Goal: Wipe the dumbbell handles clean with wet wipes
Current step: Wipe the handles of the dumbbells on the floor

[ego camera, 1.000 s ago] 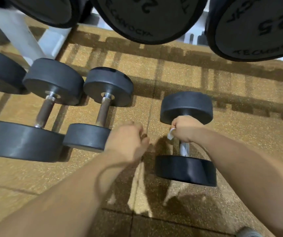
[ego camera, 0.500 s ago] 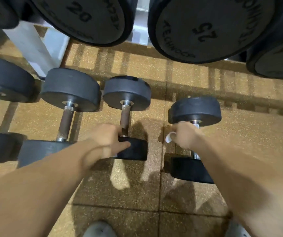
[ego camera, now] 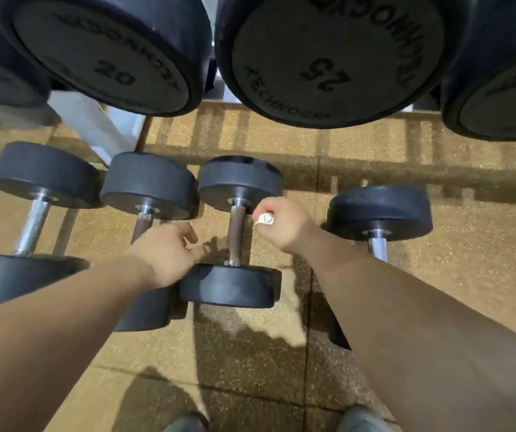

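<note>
Both forearms reach forward over the tan speckled rubber floor tiles, and what I mark is the right one's shift to the left. A second ago the right hand was wrapped round the bar of the black dumbbell with the chrome handle. It has now let go, and that dumbbell lies alone on the floor to the right. The right hand now sits just right of the small black dumbbell with the worn brown handle, close to the bar; I cannot tell whether it touches. Its grip is curled tight round the crumpled white wet wipe, which pokes out by the thumb. The left hand stays near this dumbbell's closer disc, its grip spread and loose, holding nothing.

I judge the chrome handle finished and the brown one next, with the left hand set to steady the weight while the wipe goes round. Farther left lie a second brown-handled dumbbell and a longer chrome-handled one, seemingly still to do. Beyond hang big black dumbbell heads marked 20 and 25.
</note>
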`<state>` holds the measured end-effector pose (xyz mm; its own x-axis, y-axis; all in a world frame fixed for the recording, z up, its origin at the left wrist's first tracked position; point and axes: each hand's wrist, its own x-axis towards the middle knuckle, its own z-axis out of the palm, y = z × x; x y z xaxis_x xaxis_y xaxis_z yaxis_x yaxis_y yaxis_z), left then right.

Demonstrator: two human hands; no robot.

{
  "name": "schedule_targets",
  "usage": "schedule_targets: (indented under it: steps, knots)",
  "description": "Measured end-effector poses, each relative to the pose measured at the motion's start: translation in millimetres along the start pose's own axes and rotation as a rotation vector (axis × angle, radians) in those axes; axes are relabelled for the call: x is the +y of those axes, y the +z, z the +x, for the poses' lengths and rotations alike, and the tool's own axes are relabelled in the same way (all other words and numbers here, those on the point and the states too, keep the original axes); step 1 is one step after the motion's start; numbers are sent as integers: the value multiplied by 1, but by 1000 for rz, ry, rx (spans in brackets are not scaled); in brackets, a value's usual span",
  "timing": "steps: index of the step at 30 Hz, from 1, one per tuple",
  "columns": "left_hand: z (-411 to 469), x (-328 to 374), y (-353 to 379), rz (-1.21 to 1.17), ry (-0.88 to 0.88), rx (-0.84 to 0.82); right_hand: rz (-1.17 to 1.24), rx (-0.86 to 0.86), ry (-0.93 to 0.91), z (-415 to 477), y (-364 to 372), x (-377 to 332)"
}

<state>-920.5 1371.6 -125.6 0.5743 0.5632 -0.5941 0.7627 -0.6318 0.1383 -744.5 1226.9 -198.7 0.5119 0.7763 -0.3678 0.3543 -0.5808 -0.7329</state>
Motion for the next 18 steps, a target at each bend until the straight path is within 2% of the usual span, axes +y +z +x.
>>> schedule_targets:
  steps: [4, 8, 12, 14, 18]
  knots:
    - [14, 4, 21, -203, 15, 59, 33, 31, 95, 4, 12, 9]
    - [49, 6, 44, -329, 40, 95, -212, -26, 117, 22, 21, 7]
    - [54, -3, 64, -254, 132, 148, -300, -48, 111, 25, 31, -11]
    - [47, -10, 72, -230, 220, 179, -287, -6, 120, 22, 41, -17]
    - [35, -25, 94, -432, 347, 191, -175, 225, 86, 30, 64, -21]
